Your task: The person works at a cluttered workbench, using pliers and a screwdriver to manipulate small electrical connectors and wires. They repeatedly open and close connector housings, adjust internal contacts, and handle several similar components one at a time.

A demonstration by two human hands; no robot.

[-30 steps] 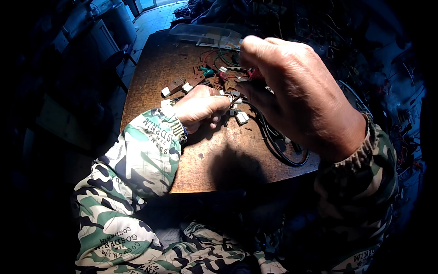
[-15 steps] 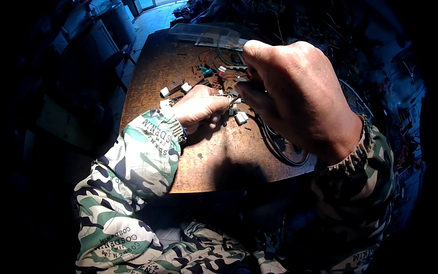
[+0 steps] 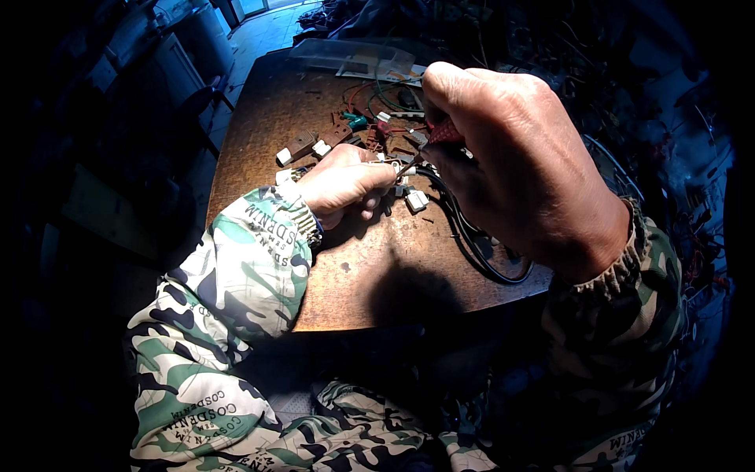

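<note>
My right hand [image 3: 519, 165] is raised close to the camera and grips a small screwdriver with a red handle [image 3: 442, 134]; its thin tip [image 3: 406, 167] points down-left toward my left hand. My left hand [image 3: 346, 185] rests on the brown wooden table [image 3: 370, 267] with its fingers curled over a small white connector, mostly hidden under the fingers. Another white connector [image 3: 416, 200] lies just right of the left hand. A black cable [image 3: 480, 252] loops across the table under my right hand.
Small white blocks [image 3: 285, 156] and brown parts [image 3: 303, 144] lie left of the hands. Red and green wires and small pieces [image 3: 370, 118] clutter the far middle. A clear plastic tray [image 3: 354, 57] sits at the back edge. Dark clutter surrounds the table.
My right hand has shifted slightly, bringing the screwdriver tip nearer the part under my left fingers. The left hand stays put.
</note>
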